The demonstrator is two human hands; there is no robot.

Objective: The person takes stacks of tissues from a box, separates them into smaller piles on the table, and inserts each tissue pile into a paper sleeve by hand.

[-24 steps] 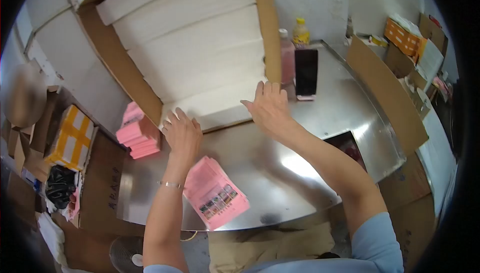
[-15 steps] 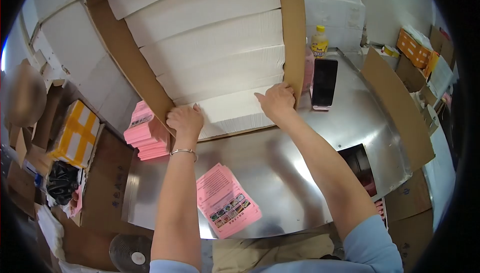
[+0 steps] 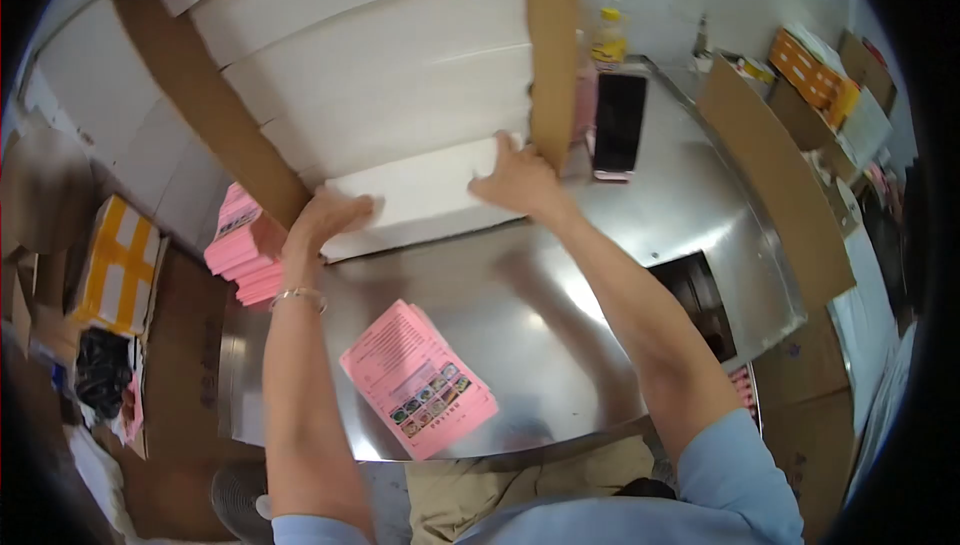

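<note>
An open cardboard box (image 3: 553,65) stands tilted up at the far side of the metal table, filled with several rows of white paper (image 3: 370,95). The lowest paper stack (image 3: 430,195) lies between my hands. My left hand (image 3: 328,217) closes on its left end, thumb on top. At its right end, my right hand (image 3: 520,180) grips with the thumb pressed on the face and fingers toward the box wall; some fingertips are hidden. Nearer to me, a small stack of pink printed leaflets (image 3: 420,385) lies on the table.
Bundles of pink leaflets (image 3: 245,250) are piled left of the box. On the right stand a black phone (image 3: 619,125) and a yellow-capped bottle (image 3: 609,40). A cardboard flap (image 3: 780,175) edges the metal table (image 3: 540,345). A taped carton (image 3: 118,265) sits far left.
My hands have shifted from the box's lower corners onto the ends of the lowest paper stack. That stack now sits apart from the row behind it. The whole view has moved a little.
</note>
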